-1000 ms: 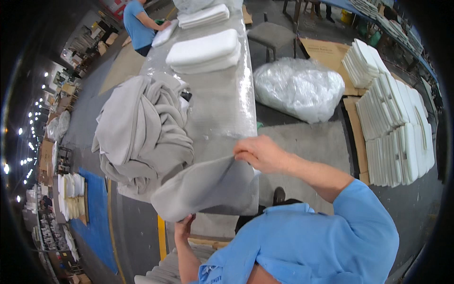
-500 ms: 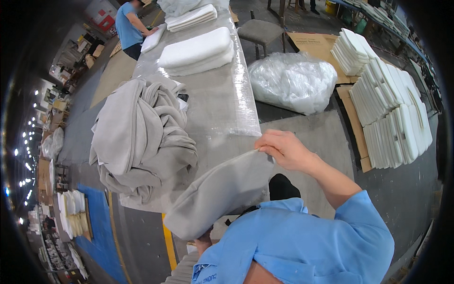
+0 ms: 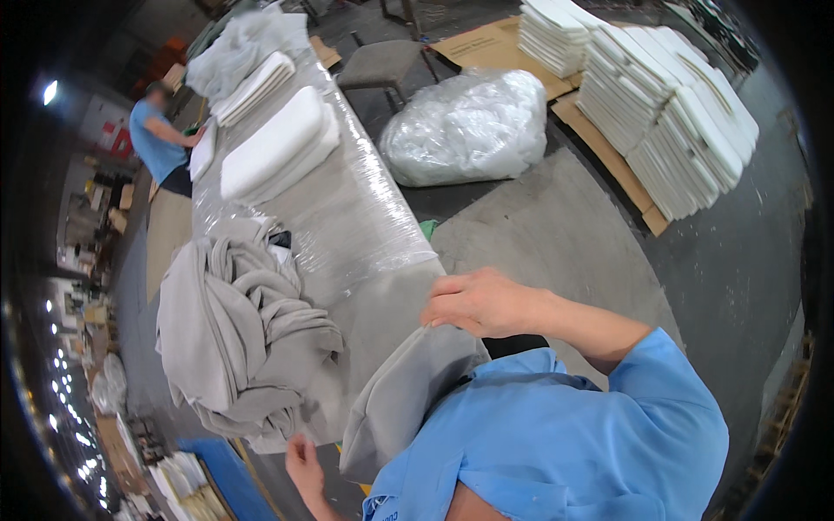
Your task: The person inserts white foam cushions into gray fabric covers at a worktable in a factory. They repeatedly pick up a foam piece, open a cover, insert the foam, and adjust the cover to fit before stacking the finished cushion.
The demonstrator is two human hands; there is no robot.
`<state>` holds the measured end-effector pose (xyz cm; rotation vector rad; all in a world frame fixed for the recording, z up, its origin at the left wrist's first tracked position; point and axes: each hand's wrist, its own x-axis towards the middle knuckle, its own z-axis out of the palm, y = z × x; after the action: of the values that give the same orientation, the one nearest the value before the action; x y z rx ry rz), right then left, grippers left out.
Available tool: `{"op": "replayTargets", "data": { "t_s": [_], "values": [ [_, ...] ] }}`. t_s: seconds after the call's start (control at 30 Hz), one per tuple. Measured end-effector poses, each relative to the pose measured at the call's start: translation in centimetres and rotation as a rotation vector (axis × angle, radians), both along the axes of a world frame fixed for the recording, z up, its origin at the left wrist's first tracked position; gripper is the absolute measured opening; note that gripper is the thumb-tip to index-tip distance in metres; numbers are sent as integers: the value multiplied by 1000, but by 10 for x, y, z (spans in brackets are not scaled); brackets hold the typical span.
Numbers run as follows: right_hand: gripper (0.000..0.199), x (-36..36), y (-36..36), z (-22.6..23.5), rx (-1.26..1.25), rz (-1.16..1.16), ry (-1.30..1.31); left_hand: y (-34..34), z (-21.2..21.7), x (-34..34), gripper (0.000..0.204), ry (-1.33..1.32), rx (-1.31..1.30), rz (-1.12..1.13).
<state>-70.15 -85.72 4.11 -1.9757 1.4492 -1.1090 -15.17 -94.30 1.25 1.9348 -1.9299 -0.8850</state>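
My right hand (image 3: 476,302) is closed on the upper edge of a grey fabric cover (image 3: 395,395), fingers and thumb pinching it. The cover hangs in front of my body at the table's near end, its lower part partly hidden by my blue shirt. My left hand (image 3: 304,460) is off the cover, its fingers loosely bent and seemingly holding nothing. It is just below the near edge of a heap of grey fabric covers (image 3: 234,339). That crumpled heap lies on the left of the table (image 3: 356,230).
White folded padding (image 3: 278,148) lies farther up the plastic-covered table. Beyond the right edge stand a plastic-wrapped white bundle (image 3: 469,130), a chair (image 3: 382,65) and stacked white pads (image 3: 669,104) on cardboard. Another person (image 3: 159,143) works at the far left side.
My left hand has come out from behind the cover and moved left, toward the heap. My right hand still grips the cover, now more upright and closer to me. The view has turned.
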Motion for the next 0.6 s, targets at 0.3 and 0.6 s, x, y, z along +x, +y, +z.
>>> {"op": "replayTargets", "data": {
  "t_s": [0.3,0.6],
  "values": [
    [15,1,15,-15,-65,-122,-356,-8,99,-343,51,13,-102,-1063],
    [26,34,92,-149,570,-357,-1321,5,124,-341,32,-9,19,-1407]
  ]
}}
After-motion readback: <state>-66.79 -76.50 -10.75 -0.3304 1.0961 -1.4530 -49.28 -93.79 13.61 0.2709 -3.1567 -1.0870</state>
